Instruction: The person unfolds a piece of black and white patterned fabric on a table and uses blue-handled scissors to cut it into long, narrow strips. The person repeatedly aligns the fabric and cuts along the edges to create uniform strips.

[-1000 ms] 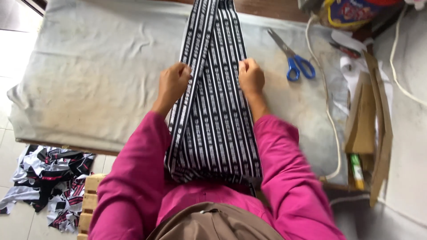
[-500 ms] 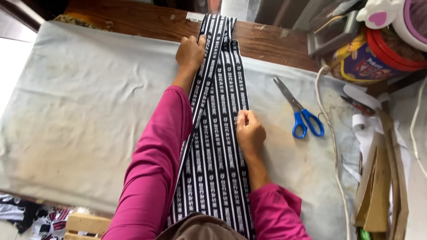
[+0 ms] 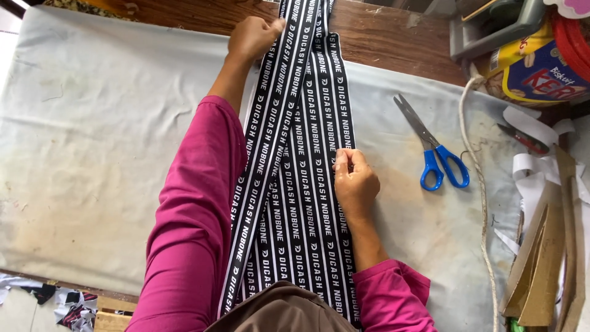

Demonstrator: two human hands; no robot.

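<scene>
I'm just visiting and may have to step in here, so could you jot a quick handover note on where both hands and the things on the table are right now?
Left hand: stretched to the far end of the table, fingers closed on the left edge of the black-and-white striped bands.
Right hand: nearer the body, pinching the bands' right edge.
Bands: several side by side, lying lengthwise down the grey cloth-covered table, running from the far wooden edge back to the person's lap.
Blue-handled scissors: lying closed on the cloth, right of the bands, untouched.
Done: bands laid out flat and fairly straight.
Left: nothing cut; the near ends are hidden under the body.
</scene>
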